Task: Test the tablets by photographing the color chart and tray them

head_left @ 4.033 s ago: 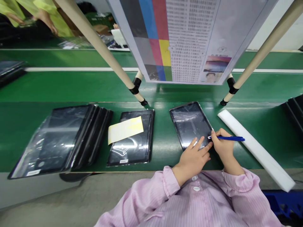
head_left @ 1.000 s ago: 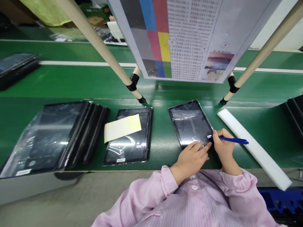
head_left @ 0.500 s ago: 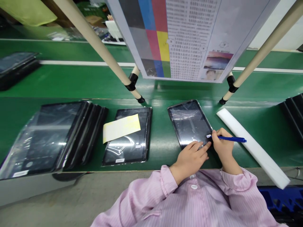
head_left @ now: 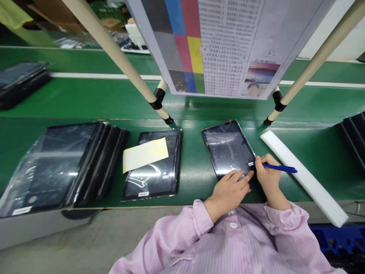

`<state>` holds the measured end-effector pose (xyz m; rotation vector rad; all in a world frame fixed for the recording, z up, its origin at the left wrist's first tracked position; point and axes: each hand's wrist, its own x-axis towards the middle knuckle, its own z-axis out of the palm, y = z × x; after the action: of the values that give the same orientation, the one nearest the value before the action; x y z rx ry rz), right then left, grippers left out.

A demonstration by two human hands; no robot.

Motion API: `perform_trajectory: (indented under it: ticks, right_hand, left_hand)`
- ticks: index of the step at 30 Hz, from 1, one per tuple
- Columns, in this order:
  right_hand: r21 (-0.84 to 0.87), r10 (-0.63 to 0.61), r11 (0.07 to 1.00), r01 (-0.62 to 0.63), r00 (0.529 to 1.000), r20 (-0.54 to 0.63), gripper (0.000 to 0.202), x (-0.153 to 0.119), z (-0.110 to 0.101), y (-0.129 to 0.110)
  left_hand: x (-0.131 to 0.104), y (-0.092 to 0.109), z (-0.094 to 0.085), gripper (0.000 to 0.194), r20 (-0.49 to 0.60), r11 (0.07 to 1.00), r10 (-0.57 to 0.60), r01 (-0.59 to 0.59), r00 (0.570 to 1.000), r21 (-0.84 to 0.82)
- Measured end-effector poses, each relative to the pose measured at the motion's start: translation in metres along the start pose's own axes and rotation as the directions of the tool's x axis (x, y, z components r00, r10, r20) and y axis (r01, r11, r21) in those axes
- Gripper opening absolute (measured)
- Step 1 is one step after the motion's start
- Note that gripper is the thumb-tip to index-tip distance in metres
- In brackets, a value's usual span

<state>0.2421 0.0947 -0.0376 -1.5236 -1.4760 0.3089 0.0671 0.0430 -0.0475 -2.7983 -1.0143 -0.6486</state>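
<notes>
Holding blue pen (head_left: 281, 168) at label (head_left: 251, 164) on tablet (head_left: 228, 146)
Gripping pen in right hand (head_left: 268, 173); resting left hand (head_left: 229, 191), fingers (head_left: 245, 179) extended, on near edge of tablet lying on green surface (head_left: 194, 167).

Glare streaks the wrapped tablets (head_left: 228, 148); the left edge blurs.

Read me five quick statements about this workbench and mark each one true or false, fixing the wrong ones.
1. The right hand holds a pen. True.
2. The pen is red. False: it is blue.
3. The fingers of the left hand rest on a tablet. True.
4. A strip of paper lies on another tablet, to the left. True.
5. The white bar lies left of both hands. False: it lies to their right.
</notes>
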Motion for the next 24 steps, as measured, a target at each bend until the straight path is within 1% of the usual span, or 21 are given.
perform_trajectory:
  ticks: [11, 13, 17, 24]
  right_hand:
    - [0.004, -0.018, 1.000, 0.018, 1.000, 0.008, 0.042, -0.0005, -0.0005, 0.0024]
    - [0.006, -0.021, 1.000, 0.021, 1.000, 0.013, 0.042, -0.0006, -0.0006, 0.0028]
    - [0.013, -0.028, 1.000, 0.027, 1.000, 0.015, 0.042, -0.0002, -0.0008, 0.0035]
    - [0.036, -0.048, 0.998, 0.047, 0.998, 0.028, 0.042, 0.0019, -0.0021, 0.0022]
  left_hand:
    - [0.0011, -0.0003, -0.0020, 0.026, -0.073, 1.000, -0.013, 0.013, 0.997, 0.004]
    - [0.0009, -0.0005, -0.0015, 0.025, -0.068, 1.000, -0.011, 0.012, 0.998, 0.004]
    - [0.0003, -0.0002, 0.0000, 0.023, -0.018, 1.000, -0.003, 0.003, 1.000, 0.004]
    - [-0.0002, 0.0001, 0.0006, 0.025, -0.064, 1.000, -0.012, 0.013, 0.998, 0.014]
